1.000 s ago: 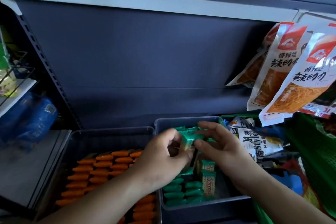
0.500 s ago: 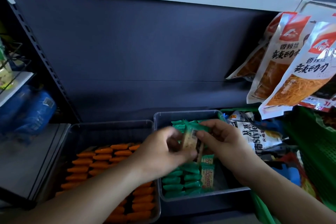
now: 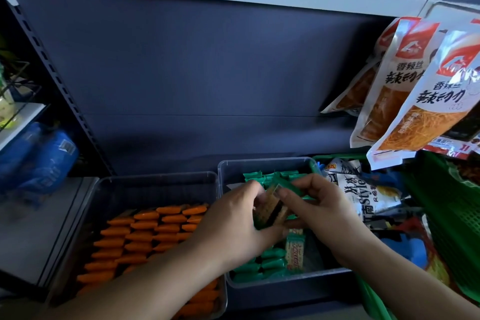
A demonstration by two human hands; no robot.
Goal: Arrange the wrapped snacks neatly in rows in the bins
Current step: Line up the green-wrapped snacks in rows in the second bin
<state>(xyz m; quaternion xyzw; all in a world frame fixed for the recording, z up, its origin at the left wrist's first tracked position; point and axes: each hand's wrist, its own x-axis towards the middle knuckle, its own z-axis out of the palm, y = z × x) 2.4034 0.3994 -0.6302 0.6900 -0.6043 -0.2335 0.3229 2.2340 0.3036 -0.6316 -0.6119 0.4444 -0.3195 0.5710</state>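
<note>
Snacks in green wrappers (image 3: 270, 209) sit as a small stack between both hands above the right bin (image 3: 285, 284). The left hand (image 3: 233, 221) curls round the stack's near side, and the right hand (image 3: 322, 205) pinches its upper end with the fingertips. More green packs lie in that bin: short rows at the front (image 3: 259, 265), a looser heap at the back (image 3: 272, 179), and one odd pack (image 3: 294, 252) face up beside the rows. The left bin (image 3: 155, 182) holds orange snacks (image 3: 145, 231) in even rows, a fair pattern to copy.

The step looks like squaring the stack before setting it down. It would go best to press the packs flush first, edges level, then lower them on edge just behind the front rows, facing the same way. The slick wrappers will likely fan out if the grip loosens early, so release only once they lean against their neighbours. The odd pack probably needs turning to match.
</note>
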